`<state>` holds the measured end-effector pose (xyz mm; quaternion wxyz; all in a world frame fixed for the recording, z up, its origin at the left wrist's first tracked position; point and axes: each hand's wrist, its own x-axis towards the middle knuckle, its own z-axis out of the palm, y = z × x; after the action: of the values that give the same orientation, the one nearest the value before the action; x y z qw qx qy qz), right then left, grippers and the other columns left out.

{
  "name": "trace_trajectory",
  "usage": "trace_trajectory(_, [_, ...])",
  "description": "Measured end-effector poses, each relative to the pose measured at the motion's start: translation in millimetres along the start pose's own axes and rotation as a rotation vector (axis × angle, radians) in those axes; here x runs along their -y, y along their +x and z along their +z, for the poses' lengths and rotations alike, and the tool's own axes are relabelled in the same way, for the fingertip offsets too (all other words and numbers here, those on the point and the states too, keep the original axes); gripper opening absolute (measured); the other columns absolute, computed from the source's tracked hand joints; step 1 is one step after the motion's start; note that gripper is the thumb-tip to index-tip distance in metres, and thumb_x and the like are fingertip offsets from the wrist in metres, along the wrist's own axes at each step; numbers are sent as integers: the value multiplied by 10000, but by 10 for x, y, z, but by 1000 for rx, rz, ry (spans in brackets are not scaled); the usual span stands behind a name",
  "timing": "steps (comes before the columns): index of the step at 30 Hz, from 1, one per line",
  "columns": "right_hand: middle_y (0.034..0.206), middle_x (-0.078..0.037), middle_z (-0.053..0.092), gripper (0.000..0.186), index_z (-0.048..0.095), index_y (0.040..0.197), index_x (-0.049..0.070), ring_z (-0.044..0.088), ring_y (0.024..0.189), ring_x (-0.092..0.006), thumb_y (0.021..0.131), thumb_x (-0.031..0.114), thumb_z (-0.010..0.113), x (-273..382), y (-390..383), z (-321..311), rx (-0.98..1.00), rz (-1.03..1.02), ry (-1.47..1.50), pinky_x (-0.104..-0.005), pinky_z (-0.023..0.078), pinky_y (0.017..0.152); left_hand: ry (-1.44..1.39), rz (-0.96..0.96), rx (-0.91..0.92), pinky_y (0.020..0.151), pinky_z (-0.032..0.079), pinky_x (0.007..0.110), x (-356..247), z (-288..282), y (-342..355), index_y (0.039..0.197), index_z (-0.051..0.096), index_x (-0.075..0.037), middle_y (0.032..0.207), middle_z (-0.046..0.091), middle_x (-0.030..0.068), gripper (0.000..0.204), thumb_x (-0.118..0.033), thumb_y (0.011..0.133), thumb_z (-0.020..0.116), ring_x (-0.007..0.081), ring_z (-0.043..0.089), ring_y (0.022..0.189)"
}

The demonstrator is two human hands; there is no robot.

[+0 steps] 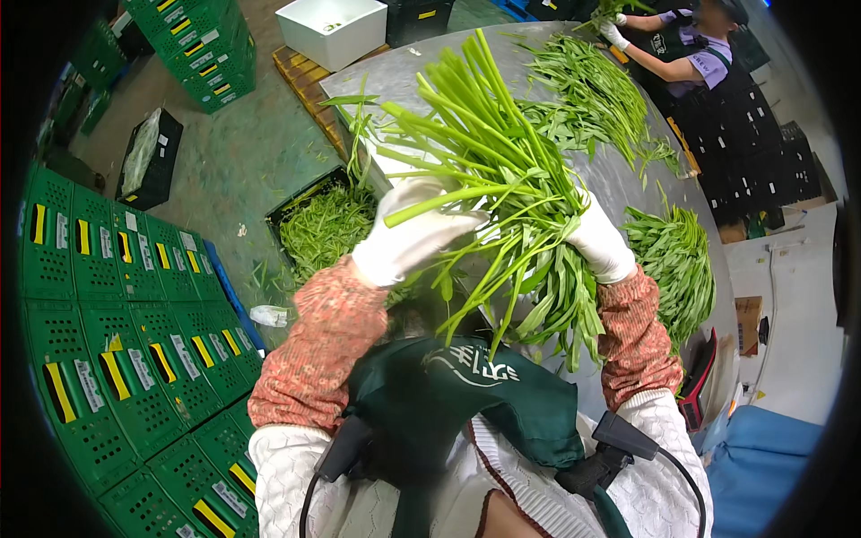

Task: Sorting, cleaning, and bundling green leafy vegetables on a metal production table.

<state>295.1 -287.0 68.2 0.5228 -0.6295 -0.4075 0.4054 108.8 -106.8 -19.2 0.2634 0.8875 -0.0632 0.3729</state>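
A large bunch of leafy green stems, which looks like water spinach [538, 193], is held up over the metal table, cut ends to the upper left and leaves hanging to the lower right. My gloved right hand [603, 235] is closed round its leafy side, the fingers partly hidden behind leaves. At the stem side is my gloved left hand [414, 235], with fingers stretched toward the bunch and apart from the thumb. One thick stem crosses in front of that hand. Loose stems [484, 300] droop between the two hands.
More greens lie on the metal table [677, 193], in a far pile [592, 90] and a right pile [677, 269]. A black crate of trimmings [327, 224] stands on the floor. Green crates [134, 332] are stacked at left. A co-worker [686, 54] handles greens at far right.
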Motion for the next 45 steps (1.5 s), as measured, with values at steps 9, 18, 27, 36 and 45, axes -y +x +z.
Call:
trace_trajectory(9, [1191, -51, 587, 574, 506, 1263, 10, 521, 1065, -124, 751, 113, 744, -77, -94, -206, -38, 45, -8, -294, 405, 959, -428, -785, -117, 659, 486, 267, -89, -123, 262, 934, 673, 35, 806, 684, 75, 140, -65, 860, 606, 133, 620, 700])
trace_trajectory(18, [1202, -32, 562, 610, 471, 1294, 30, 514, 1078, -131, 748, 70, 740, -43, -215, -369, -124, 76, 7, -300, 415, 952, 585, -656, -107, 751, 511, 328, 501, -605, -558, 1140, 629, -65, 929, 683, 162, 335, -140, 814, 649, 300, 661, 826])
trace_trajectory(27, [1240, -42, 539, 706, 433, 1328, 39, 499, 1114, -146, 708, 71, 771, 61, -119, -177, -72, 108, 79, -311, 406, 975, -610, -984, -34, 552, 420, 220, -33, -496, 208, 1004, 670, 16, 722, 619, 1, 263, -193, 845, 653, 53, 536, 622])
trace_trajectory(36, [1331, -56, 494, 790, 408, 1369, 35, 448, 1211, -162, 682, 109, 790, 160, -92, -22, 41, 100, -7, -329, 335, 1053, -973, -804, -131, 514, 381, 212, -108, -184, 309, 977, 675, 4, 687, 601, 5, 216, -162, 848, 632, 58, 489, 557])
trace_trajectory(45, [1199, -39, 563, 613, 480, 1287, 34, 525, 1065, -137, 734, 70, 743, 56, -167, -147, -47, 133, -21, -300, 428, 948, -58, -874, -294, 573, 410, 231, 270, -648, -266, 877, 684, -5, 698, 601, -21, 158, -153, 845, 639, 75, 465, 564])
